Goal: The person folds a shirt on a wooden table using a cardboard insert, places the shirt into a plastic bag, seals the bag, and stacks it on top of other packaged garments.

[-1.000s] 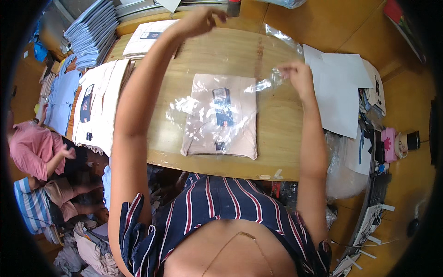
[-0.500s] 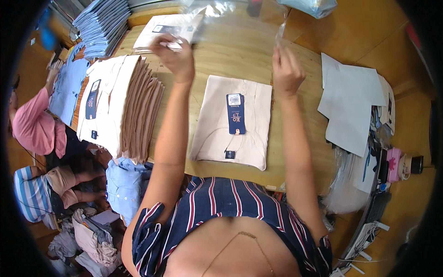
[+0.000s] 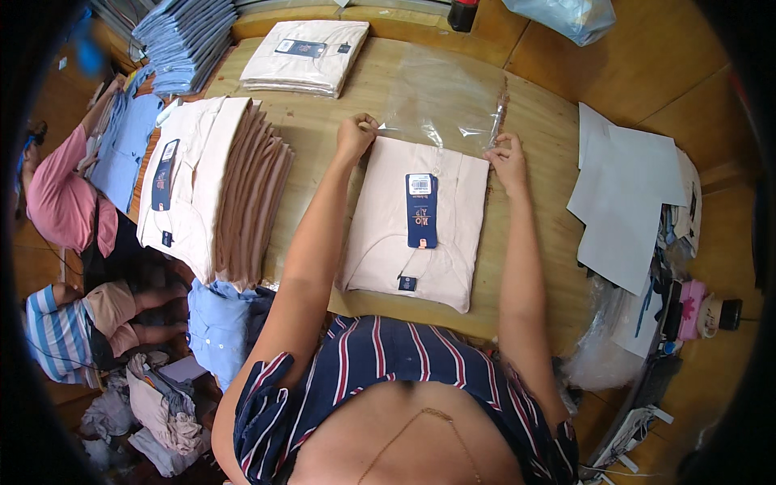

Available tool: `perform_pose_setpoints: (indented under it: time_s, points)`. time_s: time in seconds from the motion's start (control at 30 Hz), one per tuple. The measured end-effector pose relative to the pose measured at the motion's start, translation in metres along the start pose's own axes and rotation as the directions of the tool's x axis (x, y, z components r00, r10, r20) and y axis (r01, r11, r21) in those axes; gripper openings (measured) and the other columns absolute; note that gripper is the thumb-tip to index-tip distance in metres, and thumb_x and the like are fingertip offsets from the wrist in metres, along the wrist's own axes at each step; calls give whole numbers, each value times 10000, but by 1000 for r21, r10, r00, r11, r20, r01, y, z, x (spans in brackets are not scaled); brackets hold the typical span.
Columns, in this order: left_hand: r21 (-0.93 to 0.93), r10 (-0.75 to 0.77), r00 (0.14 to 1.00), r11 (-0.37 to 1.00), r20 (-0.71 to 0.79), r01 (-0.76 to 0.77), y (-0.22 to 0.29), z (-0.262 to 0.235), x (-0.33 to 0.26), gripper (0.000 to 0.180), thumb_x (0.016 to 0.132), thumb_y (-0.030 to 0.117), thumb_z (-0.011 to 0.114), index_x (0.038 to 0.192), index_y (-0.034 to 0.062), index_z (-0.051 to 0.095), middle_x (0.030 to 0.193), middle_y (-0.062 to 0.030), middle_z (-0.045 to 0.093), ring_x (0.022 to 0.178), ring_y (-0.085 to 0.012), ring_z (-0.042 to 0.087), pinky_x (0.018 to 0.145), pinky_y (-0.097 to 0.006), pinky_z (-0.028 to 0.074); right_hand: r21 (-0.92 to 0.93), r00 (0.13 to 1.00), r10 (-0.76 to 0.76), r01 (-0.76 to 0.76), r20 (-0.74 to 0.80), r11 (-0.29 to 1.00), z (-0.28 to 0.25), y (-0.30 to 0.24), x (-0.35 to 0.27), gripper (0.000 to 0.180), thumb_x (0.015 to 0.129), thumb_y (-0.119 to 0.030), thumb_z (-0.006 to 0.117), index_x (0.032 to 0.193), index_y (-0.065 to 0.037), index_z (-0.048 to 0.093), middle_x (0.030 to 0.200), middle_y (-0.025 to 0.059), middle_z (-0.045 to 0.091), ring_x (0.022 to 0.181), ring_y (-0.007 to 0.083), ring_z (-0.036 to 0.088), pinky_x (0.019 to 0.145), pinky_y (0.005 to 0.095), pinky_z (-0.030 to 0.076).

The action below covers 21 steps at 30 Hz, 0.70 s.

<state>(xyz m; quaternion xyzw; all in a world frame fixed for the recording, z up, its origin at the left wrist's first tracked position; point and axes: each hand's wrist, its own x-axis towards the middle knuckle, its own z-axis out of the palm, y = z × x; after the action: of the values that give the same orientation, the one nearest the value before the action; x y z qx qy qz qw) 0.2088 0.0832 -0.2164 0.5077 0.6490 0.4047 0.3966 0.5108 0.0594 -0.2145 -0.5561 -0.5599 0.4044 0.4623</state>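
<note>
In front of me on the wooden table lies a folded cream shirt [image 3: 380, 218] with a navy hang tag [image 3: 421, 214]. A clear plastic bag [image 3: 440, 89] is spread flat just beyond it, its near edge at the shirt's far edge. My left hand [image 3: 356, 137] pinches the bag's edge by the shirt's far left corner. At the far right corner, my right hand [image 3: 508, 162] pinches the other side of the bag. To the left stands a tall stack of folded cream shirts [image 3: 194, 186], and farther back lies a small pile of bagged cream shirts [image 3: 311, 52].
Blue folded shirts [image 3: 184, 40] are piled at the back left. White sheets [image 3: 630, 186] and clear plastic bags [image 3: 606, 339] lie along the right side. Two other people are at the left, one in a pink top [image 3: 63, 194] and one in blue-and-white stripes [image 3: 55, 331].
Both hands have come down and nearer, bringing the raised plastic bag flat onto the table at the shirt's far edge. The shirt stays in place.
</note>
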Motion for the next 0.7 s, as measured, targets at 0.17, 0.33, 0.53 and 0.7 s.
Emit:
perform_pose_setpoints:
  time_s: [0.17,0.33,0.53,0.7]
  points:
    - [-194,56,990,980,127,-30,-6,-8,-26,119,699,-68,522,751,40,521,659,-3,528,561,-48,426,479,-182,348,123,986,167,-164,-15,979,-6,13,-15,183,729,51,560,884,-6,481,738,77,599,643,105,553,567,200,442]
    - [-291,109,994,952,32,-95,-12,-6,-55,161,686,-83,531,810,17,557,679,-16,526,591,-64,470,524,-200,396,174,988,127,-110,-90,979,1,15,-41,117,724,54,566,805,-7,508,737,58,591,660,97,550,607,193,442]
    - [-347,23,998,938,60,-1,-7,-6,-69,206,734,-10,542,934,24,575,727,-24,551,601,-79,490,556,-207,419,242,990,74,-43,-118,969,1,19,-51,125,721,54,573,807,-12,510,733,52,584,688,88,548,625,192,440]
    - [-279,17,999,960,-38,-27,1,-6,-73,124,756,54,560,865,5,594,742,-64,600,641,-112,553,597,-217,438,296,985,139,-104,-100,949,5,2,-54,140,722,57,571,838,-9,528,747,53,585,712,83,545,625,187,433]
